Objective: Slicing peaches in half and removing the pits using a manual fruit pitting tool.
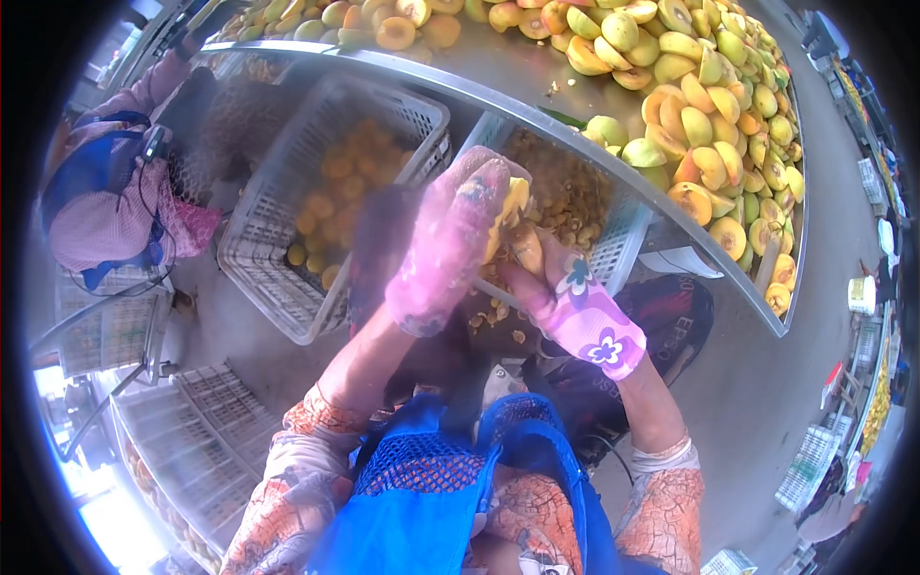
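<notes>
My left hand [456,230], in a pink glove stained at the fingers, grips a yellow piece of peach [512,205]. Close against it, my right hand [578,302], in a pink flower-patterned glove, pinches a brownish-orange object [528,248]; whether this is fruit or a tool, I cannot tell. Both hands meet above a light plastic crate [625,237] that holds peach pits and scraps [568,183]. On the metal table [496,50] beyond lie many halved peaches [697,129], cut faces and skins mixed.
A white plastic crate [266,237] with blurred orange fruit [345,187] stands left of my knees. The table's raised metal rim [402,68] crosses ahead. Another person [122,194] sits at the far left. Stacked crates [194,424] stand behind at left. Scraps [496,313] lie underfoot.
</notes>
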### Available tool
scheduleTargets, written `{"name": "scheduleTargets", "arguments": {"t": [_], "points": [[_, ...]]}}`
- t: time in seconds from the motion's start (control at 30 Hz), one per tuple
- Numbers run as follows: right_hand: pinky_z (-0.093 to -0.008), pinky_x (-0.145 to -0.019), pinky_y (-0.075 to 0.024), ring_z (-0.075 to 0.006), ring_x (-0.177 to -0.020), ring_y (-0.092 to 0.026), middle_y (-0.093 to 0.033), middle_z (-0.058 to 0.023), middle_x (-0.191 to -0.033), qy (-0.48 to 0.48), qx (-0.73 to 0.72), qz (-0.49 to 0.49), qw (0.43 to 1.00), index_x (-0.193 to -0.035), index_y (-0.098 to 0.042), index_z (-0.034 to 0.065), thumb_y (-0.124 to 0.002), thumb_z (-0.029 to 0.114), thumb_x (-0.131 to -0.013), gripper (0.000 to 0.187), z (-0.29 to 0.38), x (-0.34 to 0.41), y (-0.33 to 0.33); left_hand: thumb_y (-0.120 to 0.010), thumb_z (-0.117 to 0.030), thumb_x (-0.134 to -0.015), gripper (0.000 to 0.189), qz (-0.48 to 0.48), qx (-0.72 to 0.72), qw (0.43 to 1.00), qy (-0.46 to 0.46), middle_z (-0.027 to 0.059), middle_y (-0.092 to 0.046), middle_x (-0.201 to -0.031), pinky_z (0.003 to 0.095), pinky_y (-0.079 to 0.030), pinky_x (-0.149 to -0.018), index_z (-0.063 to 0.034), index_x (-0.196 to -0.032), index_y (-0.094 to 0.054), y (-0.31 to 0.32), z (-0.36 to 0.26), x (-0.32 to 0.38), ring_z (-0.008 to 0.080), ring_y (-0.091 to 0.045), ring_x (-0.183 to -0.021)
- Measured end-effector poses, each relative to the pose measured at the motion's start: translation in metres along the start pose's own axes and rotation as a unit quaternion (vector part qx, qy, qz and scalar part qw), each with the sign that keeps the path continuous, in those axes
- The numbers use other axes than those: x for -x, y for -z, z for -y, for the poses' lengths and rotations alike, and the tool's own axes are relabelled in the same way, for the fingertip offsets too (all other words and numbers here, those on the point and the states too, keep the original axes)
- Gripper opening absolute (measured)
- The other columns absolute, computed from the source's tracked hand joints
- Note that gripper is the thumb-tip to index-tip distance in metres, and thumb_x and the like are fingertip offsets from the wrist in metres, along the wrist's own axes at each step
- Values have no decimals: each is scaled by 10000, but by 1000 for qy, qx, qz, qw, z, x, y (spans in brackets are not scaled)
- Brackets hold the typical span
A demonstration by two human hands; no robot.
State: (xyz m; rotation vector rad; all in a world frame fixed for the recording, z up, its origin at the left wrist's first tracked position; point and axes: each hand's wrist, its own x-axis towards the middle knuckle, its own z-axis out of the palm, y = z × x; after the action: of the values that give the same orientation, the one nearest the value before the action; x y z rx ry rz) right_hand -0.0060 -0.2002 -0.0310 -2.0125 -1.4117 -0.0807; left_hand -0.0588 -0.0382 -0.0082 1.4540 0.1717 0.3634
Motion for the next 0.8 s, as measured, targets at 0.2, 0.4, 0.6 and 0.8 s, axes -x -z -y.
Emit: {"name": "scheduleTargets", "arguments": {"t": [0.2,0.4,0.6,0.8], "points": [[-449,-621,-464,-404,-735,-598,-589,-225,-763,-102,-142,39,984,-1005,-509,-30,-642,227,-883,314,-8,-2,-17,-436,-426,-951,459,62,-46,993,94,46,-586,-887,267,-432,-784,-5,-990,-612,17,12,-6,114,-531,-840],[-466,-662,-465,-415,-788,-596,-600,-231,-806,-135,-161,64,976,-1020,-516,-22,-596,302,-912,352,-12,3,-10,-391,-464,-973,534,-47,-125,974,-184,83,-624,-975,283,-482,-744,25,-1027,-599,-6,23,-10,158,-593,-841],[-367,-600,-457,-270,-690,-572,-582,-131,-777,-229,-336,154,900,-1234,-494,53,-545,337,-948,407,9,-1,-13,-488,-442,-924,505,-23,-42,999,-24,99,-629,-837,276,-485,-684,35,-908,-650,6,8,-1,170,-612,-736],[-282,-453,-401,-95,-505,-515,-515,-21,-592,-239,-380,170,877,-1150,-513,84,-555,365,-949,348,5,4,-16,-508,-471,-921,535,-35,-17,998,40,104,-636,-813,275,-504,-659,49,-908,-636,-5,6,0,166,-616,-685]]}}
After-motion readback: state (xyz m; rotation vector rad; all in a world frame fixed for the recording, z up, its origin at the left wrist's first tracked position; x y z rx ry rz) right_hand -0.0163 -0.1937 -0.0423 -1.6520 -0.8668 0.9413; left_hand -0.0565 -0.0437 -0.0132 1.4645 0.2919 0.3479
